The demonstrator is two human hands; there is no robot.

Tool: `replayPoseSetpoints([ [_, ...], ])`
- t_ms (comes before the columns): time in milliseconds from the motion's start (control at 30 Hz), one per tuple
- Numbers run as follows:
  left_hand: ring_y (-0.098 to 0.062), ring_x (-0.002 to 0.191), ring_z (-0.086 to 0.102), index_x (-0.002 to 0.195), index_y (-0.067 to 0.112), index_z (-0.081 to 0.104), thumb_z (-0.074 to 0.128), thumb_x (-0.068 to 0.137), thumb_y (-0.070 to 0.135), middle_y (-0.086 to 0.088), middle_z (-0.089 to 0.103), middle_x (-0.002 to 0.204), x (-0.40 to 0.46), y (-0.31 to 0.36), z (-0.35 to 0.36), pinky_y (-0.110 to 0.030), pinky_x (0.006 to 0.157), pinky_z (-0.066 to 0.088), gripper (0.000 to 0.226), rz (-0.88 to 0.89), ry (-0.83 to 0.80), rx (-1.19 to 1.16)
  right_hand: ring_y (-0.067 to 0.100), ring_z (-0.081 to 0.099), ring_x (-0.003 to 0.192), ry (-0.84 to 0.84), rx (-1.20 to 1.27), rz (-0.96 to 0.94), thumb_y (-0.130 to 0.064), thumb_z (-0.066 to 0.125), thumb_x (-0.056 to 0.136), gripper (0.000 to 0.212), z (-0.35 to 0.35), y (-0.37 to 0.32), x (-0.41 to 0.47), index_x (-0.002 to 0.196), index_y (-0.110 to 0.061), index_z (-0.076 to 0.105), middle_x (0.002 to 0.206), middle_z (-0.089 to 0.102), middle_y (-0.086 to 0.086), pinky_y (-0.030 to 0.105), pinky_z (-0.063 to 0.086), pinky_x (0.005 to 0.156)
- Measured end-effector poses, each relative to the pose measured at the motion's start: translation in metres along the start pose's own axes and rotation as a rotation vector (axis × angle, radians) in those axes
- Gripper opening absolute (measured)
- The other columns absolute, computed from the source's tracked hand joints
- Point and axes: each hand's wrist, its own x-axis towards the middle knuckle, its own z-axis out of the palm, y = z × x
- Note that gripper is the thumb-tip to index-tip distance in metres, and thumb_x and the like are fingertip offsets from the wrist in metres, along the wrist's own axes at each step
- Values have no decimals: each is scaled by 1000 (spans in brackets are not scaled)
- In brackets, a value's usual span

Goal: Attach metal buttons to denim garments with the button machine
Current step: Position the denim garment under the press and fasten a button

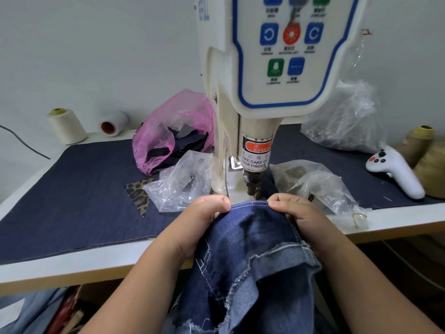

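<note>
A cream button machine (260, 97) with a blue-edged control panel rises at the table's centre. Its press head (252, 182) points down just behind the edge of a blue denim garment (252, 249). My left hand (199, 222) pinches the garment's stitched top edge on the left. My right hand (298, 213) pinches the same edge on the right. A small red light dot (252, 202) lies on the edge between my thumbs. The rest of the denim hangs down over the table's front.
A dark denim mat (72, 189) covers the table. A pink bag (168, 133) of scraps and clear plastic bags (183, 184) (313, 182) (346, 119) flank the machine. Thread cones (66, 126) (419, 143) stand at the back, and a white controller (395, 172) lies right.
</note>
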Motion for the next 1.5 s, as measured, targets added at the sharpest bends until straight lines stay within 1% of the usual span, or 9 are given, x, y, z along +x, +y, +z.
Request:
replayPoseSetpoints([
  [267,-22,61,32,71,11,48,56,72,24,-8,34,71,3,-3,-1,-34,57,24,15,-22,-8,-40,9,55,52,-19,0,-7,-18,61,74,14,-2,1,0,61,-15,66,60,56,3,18,46,49],
  [400,-34,81,33,87,-9,51,56,73,24,-19,39,92,3,-4,-1,-38,64,25,37,-39,-11,-49,7,55,51,-26,-18,-29,-18,61,74,15,-2,1,1,60,-16,66,58,57,1,17,45,48],
  [567,-30,69,30,79,6,50,56,72,25,-16,34,84,2,-2,-1,-35,58,23,21,-30,-1,-40,5,53,48,-27,-7,-27,-18,61,74,16,-3,2,1,59,-16,65,55,55,-1,16,43,46],
  [800,-29,68,30,91,5,53,55,73,25,-18,37,90,1,-2,1,-34,58,24,27,-20,2,-40,7,52,48,-24,32,-9,-16,60,75,17,-1,2,2,58,-16,65,55,54,0,17,43,45],
  [933,-23,62,32,77,9,49,55,71,24,-12,33,75,0,0,2,-34,57,23,17,-20,8,-48,7,52,49,-22,23,1,-16,60,74,17,0,0,0,58,-16,65,55,54,0,17,43,46],
  [1033,-28,67,30,78,8,50,56,72,25,-13,34,79,1,0,1,-35,58,23,19,-20,7,-34,7,52,48,-26,33,7,-16,60,74,17,0,0,1,58,-15,65,55,54,1,18,44,46],
  [1233,-20,61,32,66,15,48,55,73,25,-7,35,69,-2,-1,2,-33,56,24,14,13,23,-12,9,54,53,-37,54,-22,-17,62,74,13,-1,3,-2,62,-14,66,59,56,3,19,46,49],
  [1400,-14,54,32,58,19,49,58,70,24,-2,35,60,-18,3,10,-27,49,24,15,126,47,111,18,55,59,-27,129,-72,-17,76,68,12,6,5,-20,66,-13,65,65,59,9,25,48,53],
  [1500,-7,56,44,62,24,59,66,69,31,5,50,60,-41,1,18,-20,54,34,12,272,-74,138,18,64,61,-123,310,-156,-28,92,54,36,20,-2,-41,74,-9,68,70,66,12,25,54,57],
])
